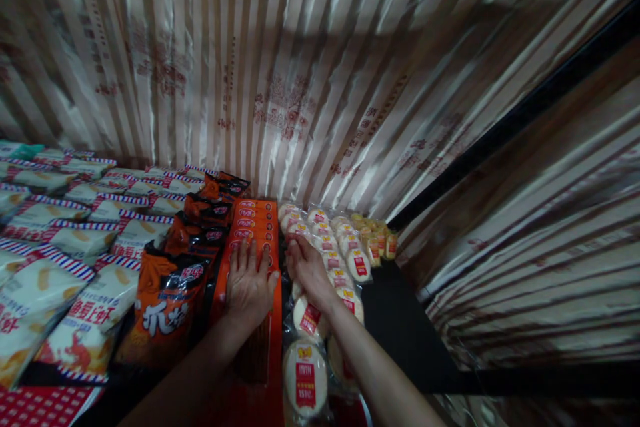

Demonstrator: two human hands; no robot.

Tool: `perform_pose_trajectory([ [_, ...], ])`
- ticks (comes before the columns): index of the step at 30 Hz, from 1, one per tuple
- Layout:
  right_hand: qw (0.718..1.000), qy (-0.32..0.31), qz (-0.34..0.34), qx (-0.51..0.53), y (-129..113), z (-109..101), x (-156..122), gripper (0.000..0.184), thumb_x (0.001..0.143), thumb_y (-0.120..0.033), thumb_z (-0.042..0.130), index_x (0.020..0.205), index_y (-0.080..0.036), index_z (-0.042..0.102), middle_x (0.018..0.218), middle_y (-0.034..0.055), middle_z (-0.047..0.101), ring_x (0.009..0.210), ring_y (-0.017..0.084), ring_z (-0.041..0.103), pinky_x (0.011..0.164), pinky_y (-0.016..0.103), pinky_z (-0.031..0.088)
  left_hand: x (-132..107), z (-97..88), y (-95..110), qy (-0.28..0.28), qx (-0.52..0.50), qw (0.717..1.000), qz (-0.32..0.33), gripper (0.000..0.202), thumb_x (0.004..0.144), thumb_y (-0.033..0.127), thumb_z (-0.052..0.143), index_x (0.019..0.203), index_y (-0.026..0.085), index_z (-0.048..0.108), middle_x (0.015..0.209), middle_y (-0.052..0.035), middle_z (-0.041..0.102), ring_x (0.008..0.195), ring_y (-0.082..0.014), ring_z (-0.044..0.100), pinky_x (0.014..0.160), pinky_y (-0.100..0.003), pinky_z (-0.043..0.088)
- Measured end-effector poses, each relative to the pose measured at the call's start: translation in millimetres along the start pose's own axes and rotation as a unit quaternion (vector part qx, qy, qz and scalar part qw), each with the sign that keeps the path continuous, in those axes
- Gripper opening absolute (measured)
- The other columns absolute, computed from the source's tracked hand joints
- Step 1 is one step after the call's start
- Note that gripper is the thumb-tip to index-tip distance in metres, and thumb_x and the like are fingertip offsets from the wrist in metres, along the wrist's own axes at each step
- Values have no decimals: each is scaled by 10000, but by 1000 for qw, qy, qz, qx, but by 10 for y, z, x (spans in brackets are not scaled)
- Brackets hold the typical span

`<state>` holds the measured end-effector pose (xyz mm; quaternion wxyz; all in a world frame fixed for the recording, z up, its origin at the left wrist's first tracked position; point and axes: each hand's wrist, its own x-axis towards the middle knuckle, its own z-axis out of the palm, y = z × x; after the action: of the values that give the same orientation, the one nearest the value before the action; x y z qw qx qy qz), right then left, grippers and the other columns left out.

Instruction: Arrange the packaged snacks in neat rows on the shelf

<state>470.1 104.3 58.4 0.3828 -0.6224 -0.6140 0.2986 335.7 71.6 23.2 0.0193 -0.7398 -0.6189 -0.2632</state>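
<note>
My left hand (pixel 249 283) lies flat, fingers stretched out, on a row of long orange snack packs (pixel 255 221) that run away from me down the shelf. My right hand (pixel 307 265) rests beside it with fingers extended, on the edge of a row of clear packs of round pale cakes (pixel 306 377) with red and yellow labels. Neither hand grips anything. Both forearms reach in from the bottom of the view.
Orange-black chip bags (pixel 167 300) stand left of the orange packs. Further left lie white bags with red-blue striped tops (pixel 75 240). A bare dark shelf surface (pixel 400 327) shows on the right. A striped shiny curtain (pixel 300 80) hangs behind everything.
</note>
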Motion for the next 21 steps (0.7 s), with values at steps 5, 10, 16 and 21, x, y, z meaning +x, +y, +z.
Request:
perform_pose_trajectory([
  [5, 982, -16, 106, 158, -37, 77, 118, 520, 871, -607, 328, 1051, -183, 569, 885, 72, 671, 526, 118, 549, 456, 238, 406, 1, 0, 5, -11, 1, 1000, -7, 473, 843, 358, 505, 1268, 156, 550, 1371, -160, 471, 1328, -331, 343, 1093, -516, 250],
  [10, 972, -1, 127, 199, 37, 148, 297, 515, 855, -626, 336, 993, -190, 573, 1079, 95, 637, 553, 104, 569, 434, 225, 412, 0, 22, 4, -8, -1, 1000, -7, 465, 843, 360, 508, 1255, 150, 563, 1360, -163, 480, 1332, -338, 331, 1097, -520, 245],
  [16, 967, -9, 125, 223, 57, 215, 455, 480, 884, -576, 313, 980, -172, 553, 1078, 110, 623, 534, 84, 563, 441, 210, 435, 2, 29, -2, -9, -3, 1000, -7, 475, 838, 358, 514, 1258, 141, 559, 1370, -170, 466, 1334, -340, 328, 1095, -514, 253],
  [21, 966, -21, 126, 223, 32, 251, 551, 428, 910, -520, 293, 998, -173, 528, 1057, 101, 625, 558, 91, 572, 471, 215, 468, -1, 25, -5, -10, -2, 1000, -6, 480, 836, 365, 516, 1263, 150, 557, 1380, -170, 452, 1326, -350, 336, 1090, -513, 263],
])
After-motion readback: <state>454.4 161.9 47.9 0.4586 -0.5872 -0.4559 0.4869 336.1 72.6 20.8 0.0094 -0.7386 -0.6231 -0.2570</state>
